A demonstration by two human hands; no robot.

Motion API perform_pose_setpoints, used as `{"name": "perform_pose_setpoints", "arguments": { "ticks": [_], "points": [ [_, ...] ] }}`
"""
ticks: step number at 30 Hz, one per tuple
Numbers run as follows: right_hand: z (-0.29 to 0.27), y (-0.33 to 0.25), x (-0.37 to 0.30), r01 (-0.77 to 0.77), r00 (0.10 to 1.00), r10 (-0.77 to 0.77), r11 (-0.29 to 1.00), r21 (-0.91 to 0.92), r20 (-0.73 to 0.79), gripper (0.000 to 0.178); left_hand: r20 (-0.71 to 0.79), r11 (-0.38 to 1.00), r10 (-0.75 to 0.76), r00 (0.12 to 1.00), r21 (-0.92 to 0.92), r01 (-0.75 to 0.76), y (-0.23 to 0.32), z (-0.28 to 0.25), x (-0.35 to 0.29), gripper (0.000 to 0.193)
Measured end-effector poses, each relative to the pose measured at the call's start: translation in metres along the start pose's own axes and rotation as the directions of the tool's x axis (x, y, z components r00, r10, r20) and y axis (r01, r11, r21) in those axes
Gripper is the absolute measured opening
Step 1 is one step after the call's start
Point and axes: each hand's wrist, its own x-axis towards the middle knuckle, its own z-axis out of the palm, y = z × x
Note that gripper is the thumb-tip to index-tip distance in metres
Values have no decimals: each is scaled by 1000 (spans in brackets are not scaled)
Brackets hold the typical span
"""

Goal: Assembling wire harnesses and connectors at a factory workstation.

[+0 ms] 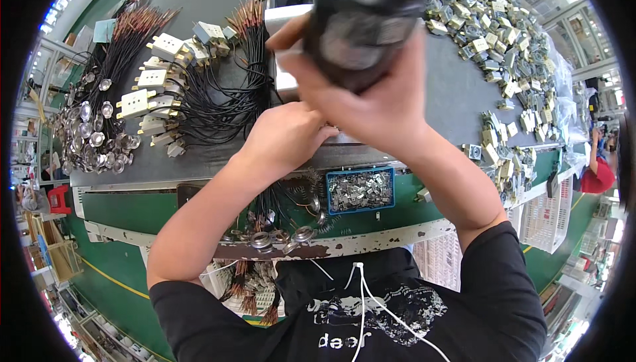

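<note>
My right hand (381, 110) is wrapped round a bulky black tool (361, 37) with a rounded end, held high and close to the camera. Motion smears the tool, so its exact kind does not show. Just below and left of it, my left hand (285, 133) is closed, fingers curled near the right wrist. Whatever it pinches is hidden. Behind both hands stands a white and grey boxy fixture (286, 14), mostly covered. Left of my left hand lies a bundle of black wires (218, 107) with white block connectors (151, 79).
On the left are more wires with copper ends (142, 20) and round metal parts (96, 138). A big heap of small white and grey parts (503, 40) covers the right. A blue tray (328, 193) of small metal pieces sits at the front ledge, beside metal rings (261, 240).
</note>
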Motion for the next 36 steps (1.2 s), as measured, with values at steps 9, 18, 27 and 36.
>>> {"name": "perform_pose_setpoints", "arguments": {
  "ticks": [9, 18, 27, 36],
  "points": [
    [-53, -38, 12, -260, 942, 210, 949, -176, -260, 76, -69, 975, 221, 973, 17, -221, 17, -14, 7, 38],
    [-71, -29, 19, 357, 795, -521, 816, -455, -312, 72, -22, 976, 214, 977, 34, -213, 27, -18, -3, 32],
    [-149, -54, -127, 135, 820, 481, 362, -922, 309, 41, -750, 929, -44, 660, 211, 303, -47, -135, -64, 31],
    [-140, -58, -159, -17, 733, 647, 323, -946, 208, 52, -509, 766, -195, 838, 455, 454, -70, -161, -44, 27]
  ]
}}
